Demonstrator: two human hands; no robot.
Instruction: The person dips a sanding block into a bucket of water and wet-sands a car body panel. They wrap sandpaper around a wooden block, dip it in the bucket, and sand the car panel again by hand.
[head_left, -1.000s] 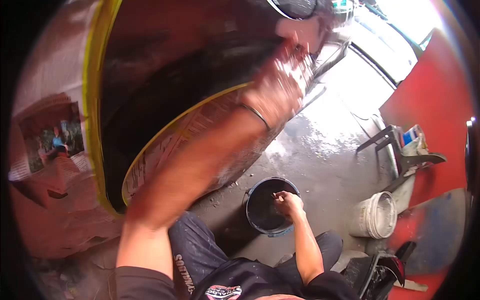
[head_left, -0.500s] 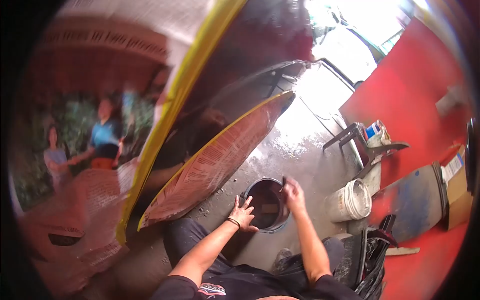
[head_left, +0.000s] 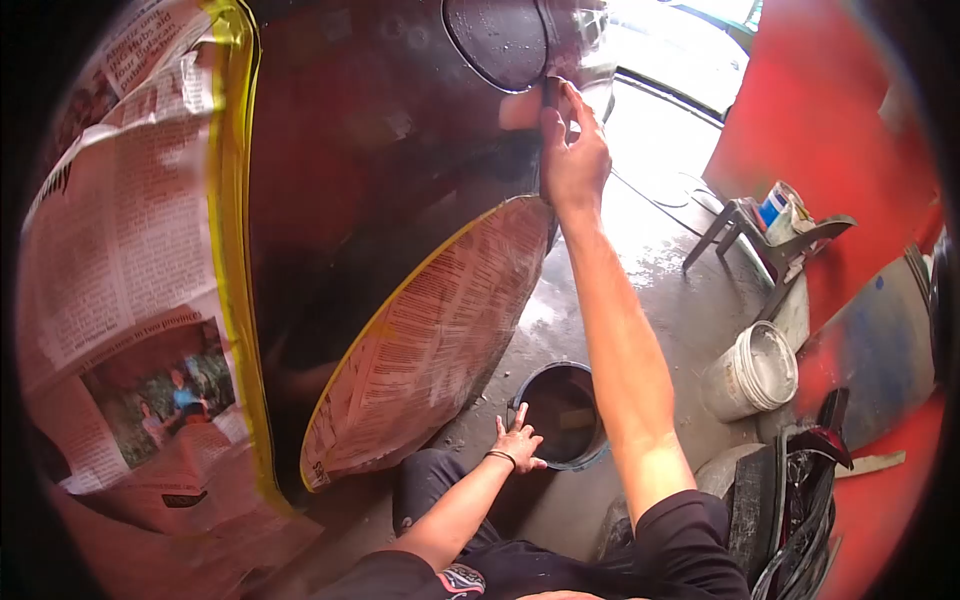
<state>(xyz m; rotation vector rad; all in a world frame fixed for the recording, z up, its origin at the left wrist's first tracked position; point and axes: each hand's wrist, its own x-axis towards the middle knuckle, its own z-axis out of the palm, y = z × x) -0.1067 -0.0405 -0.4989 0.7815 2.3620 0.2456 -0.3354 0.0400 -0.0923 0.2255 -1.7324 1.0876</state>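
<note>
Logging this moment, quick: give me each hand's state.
Left hand: open, fingers spread at the dark bucket.
Right hand: fingers bent, up at the dark panel; whether it holds anything cannot be told.

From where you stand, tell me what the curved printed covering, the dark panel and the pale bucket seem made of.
The curved printed covering looks like matte newspaper, with columns of print. The dark panel seems glossy painted metal, going by its reflections, though plastic is possible. The pale bucket looks like dull, smeared plastic, with moulded-looking rim rings.
</note>
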